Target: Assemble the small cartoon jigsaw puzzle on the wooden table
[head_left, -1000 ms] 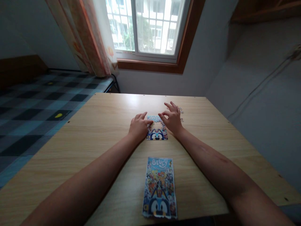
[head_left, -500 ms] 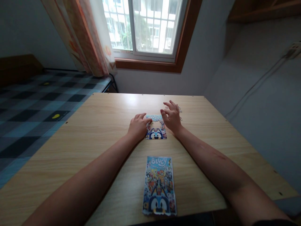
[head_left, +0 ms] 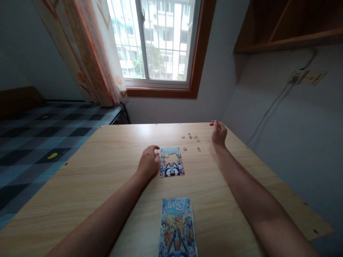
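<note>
A partly assembled jigsaw puzzle [head_left: 172, 170] lies flat on the table, with a gap in its middle through which the wood shows. My left hand [head_left: 149, 160] rests at its left edge, fingers loosely bent and apart, with nothing seen in them. Far to the right, near the table's back corner, my right hand [head_left: 219, 133] is raised with curled fingers. A small red thing [head_left: 211, 124] shows at those fingertips; its kind is too small to make out. Several loose puzzle pieces [head_left: 196, 137] lie between the puzzle and my right hand.
In front of me lies a printed picture sheet [head_left: 177, 228] headed "Bluey", cut off by the lower frame edge. The wooden table [head_left: 107, 185] reaches toward the window. A checked bed [head_left: 53, 142] stands left; a cable [head_left: 268, 112] hangs on the right wall.
My right hand has moved away from the puzzle to the far right, and its fingers have curled. My left hand has drawn back off the puzzle's left side. The view has tilted up.
</note>
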`<state>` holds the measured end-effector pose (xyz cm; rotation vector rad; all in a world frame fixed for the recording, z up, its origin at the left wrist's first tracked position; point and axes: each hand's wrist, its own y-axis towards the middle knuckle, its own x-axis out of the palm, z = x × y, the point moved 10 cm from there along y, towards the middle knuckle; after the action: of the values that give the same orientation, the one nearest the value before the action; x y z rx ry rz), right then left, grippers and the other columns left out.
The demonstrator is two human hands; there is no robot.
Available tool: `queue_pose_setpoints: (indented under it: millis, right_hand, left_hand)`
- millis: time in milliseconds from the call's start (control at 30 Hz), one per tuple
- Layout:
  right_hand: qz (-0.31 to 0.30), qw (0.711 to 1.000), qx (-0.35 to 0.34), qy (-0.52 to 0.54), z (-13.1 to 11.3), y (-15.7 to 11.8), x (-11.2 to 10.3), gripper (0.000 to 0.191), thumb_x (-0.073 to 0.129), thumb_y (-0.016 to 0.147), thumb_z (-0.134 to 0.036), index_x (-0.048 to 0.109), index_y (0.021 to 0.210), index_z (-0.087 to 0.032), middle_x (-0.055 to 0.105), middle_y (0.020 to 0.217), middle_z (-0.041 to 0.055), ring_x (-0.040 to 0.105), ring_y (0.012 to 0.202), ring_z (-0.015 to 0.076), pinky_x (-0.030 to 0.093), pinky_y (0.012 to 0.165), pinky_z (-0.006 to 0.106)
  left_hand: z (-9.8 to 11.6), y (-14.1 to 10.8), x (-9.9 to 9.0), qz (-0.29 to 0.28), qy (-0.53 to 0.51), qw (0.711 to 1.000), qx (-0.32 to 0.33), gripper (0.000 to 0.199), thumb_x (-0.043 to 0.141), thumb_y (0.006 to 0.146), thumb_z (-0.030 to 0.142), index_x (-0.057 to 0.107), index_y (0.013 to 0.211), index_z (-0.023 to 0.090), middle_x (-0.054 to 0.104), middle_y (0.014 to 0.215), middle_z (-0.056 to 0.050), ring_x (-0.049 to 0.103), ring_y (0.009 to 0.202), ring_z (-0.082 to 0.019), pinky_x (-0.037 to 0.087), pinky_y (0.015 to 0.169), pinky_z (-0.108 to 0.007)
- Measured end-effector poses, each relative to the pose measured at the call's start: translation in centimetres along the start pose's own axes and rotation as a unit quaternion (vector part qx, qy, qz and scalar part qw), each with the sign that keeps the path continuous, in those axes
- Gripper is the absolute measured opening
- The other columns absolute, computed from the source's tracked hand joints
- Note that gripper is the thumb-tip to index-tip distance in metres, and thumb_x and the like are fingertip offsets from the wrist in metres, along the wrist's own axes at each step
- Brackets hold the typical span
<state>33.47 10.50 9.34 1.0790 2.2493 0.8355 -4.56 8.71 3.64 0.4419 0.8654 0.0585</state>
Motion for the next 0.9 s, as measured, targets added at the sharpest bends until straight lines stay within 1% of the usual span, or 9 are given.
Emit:
queue_pose_setpoints:
  millis: [67,133,233,333,400,533,633,800,900]
  right_hand:
    - [-0.071,0.997,0.008,-0.032,1.6,-0.9,1.7,0.042,0.035,0.099,-0.036,0.070,0.092,-0.014,0.073,0.105,0.0156,0.066,0.105,0.0269,0.050,0.098,0.042]
    - [-0.127,0.991,-0.013,-0.040,1.7,-2.1,3.4,0.035,0.044,0.095,-0.033,0.073,0.096,-0.014,0.074,0.106,0.0149,0.066,0.106,0.0270,0.048,0.102,0.042]
    - [-0.182,0.981,-0.049,-0.042,1.1,-3.7,5.6,0.026,0.054,0.088,-0.025,0.075,0.101,-0.017,0.074,0.113,0.0115,0.063,0.116,0.0261,0.041,0.112,0.043]
    - [-0.225,0.971,-0.045,-0.060,1.5,-4.8,7.2,0.033,0.053,0.085,-0.018,0.075,0.110,-0.018,0.071,0.125,0.0106,0.056,0.128,0.0263,0.033,0.120,0.046]
    - [-0.239,0.968,-0.024,-0.068,2.6,-5.0,7.6,0.038,0.050,0.085,-0.015,0.073,0.115,-0.017,0.070,0.127,0.0101,0.056,0.128,0.0250,0.034,0.120,0.045]
    - [-0.224,0.971,0.045,-0.073,5.4,-4.6,7.1,0.046,0.041,0.087,-0.012,0.069,0.123,-0.015,0.070,0.129,0.0116,0.061,0.124,0.0225,0.045,0.112,0.040]
    - [-0.229,0.967,0.091,-0.069,6.9,-4.7,7.1,0.047,0.040,0.089,-0.013,0.067,0.127,-0.016,0.068,0.132,0.0109,0.063,0.124,0.0209,0.049,0.108,0.036]
    - [-0.265,0.952,0.133,-0.069,7.7,-4.9,8.4,0.038,0.048,0.095,-0.028,0.070,0.125,-0.018,0.071,0.128,0.0085,0.066,0.120,0.0196,0.050,0.103,0.029]
    - [-0.286,0.941,0.156,-0.091,8.2,-4.6,9.4,0.036,0.052,0.097,-0.037,0.073,0.118,-0.017,0.075,0.120,0.0090,0.070,0.112,0.0206,0.053,0.095,0.027]
  left_hand:
    - [-1.8,0.3,-0.6,0.021,-0.049,0.997,-0.061,0.027,0.048,0.084,0.021,0.065,0.105,0.016,0.070,0.107,-0.013,0.066,0.099,-0.027,0.052,0.096,-0.043]
    - [-3.2,0.4,-0.9,0.037,-0.093,0.990,-0.104,0.026,0.051,0.085,0.028,0.063,0.103,0.016,0.071,0.107,-0.013,0.067,0.094,-0.026,0.054,0.092,-0.042]
    - [-4.1,0.5,-1.1,0.055,-0.137,0.981,-0.126,0.025,0.053,0.084,0.033,0.062,0.100,0.017,0.071,0.109,-0.013,0.068,0.097,-0.026,0.053,0.091,-0.042]
    - [-4.3,0.5,-1.0,0.057,-0.160,0.977,-0.130,0.024,0.054,0.083,0.034,0.062,0.098,0.019,0.071,0.111,-0.013,0.068,0.101,-0.027,0.053,0.094,-0.043]
    - [-4.4,0.4,-0.9,0.057,-0.166,0.976,-0.132,0.024,0.054,0.082,0.035,0.062,0.098,0.019,0.071,0.111,-0.013,0.068,0.101,-0.027,0.053,0.094,-0.044]
    - [-4.6,0.4,-1.1,0.069,-0.175,0.973,-0.138,0.022,0.056,0.080,0.034,0.062,0.095,0.020,0.072,0.107,-0.011,0.069,0.098,-0.027,0.054,0.093,-0.043]
    - [-4.8,0.3,-1.2,0.077,-0.185,0.969,-0.142,0.019,0.056,0.080,0.033,0.062,0.093,0.020,0.073,0.105,-0.011,0.069,0.098,-0.026,0.054,0.092,-0.041]
    - [-4.9,0.3,-1.3,0.089,-0.190,0.966,-0.149,0.018,0.055,0.080,0.030,0.062,0.093,0.020,0.072,0.104,-0.011,0.069,0.096,-0.026,0.054,0.092,-0.042]
    - [-4.7,0.3,-1.3,0.087,-0.188,0.967,-0.147,0.018,0.055,0.081,0.030,0.062,0.095,0.019,0.072,0.105,-0.011,0.069,0.096,-0.026,0.054,0.092,-0.042]
